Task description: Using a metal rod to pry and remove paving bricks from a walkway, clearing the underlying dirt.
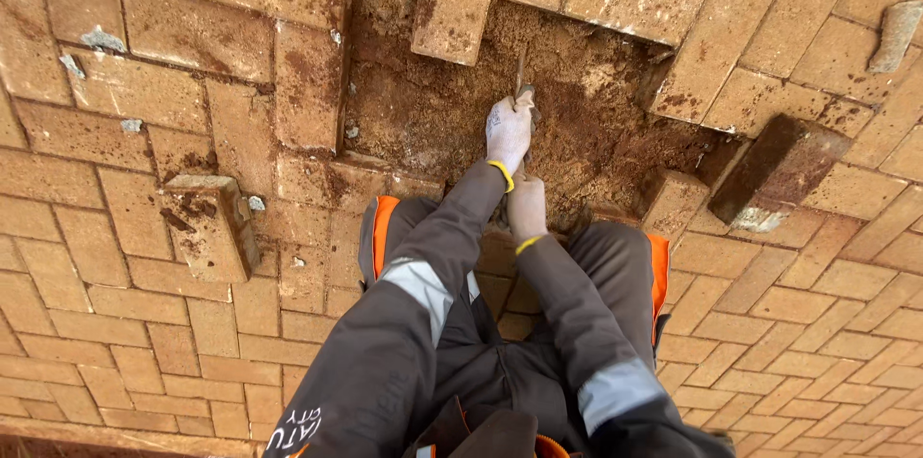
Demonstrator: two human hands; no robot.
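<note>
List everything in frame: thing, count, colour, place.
Paving: many bricks, tan-orange, laid all around the hole.
Hole: one, bare reddish-brown sand, top centre.
Loose bricks: four, tan, lifted out; one left of the hole, one at its top edge, two at its right side.
Stone chips: a few, grey, upper left on the paving.
Grey lump: one, far right edge.
Tool: one, thin, dark, upright in the sand; kind too small to tell.
Left hand: white glove with yellow cuff, gripping the tool.
Right hand: gloved, yellow cuff, just behind the left; its grip is hidden.
Sleeves: two, dark grey with silver bands.
Trousers: dark, orange stripes.
</note>
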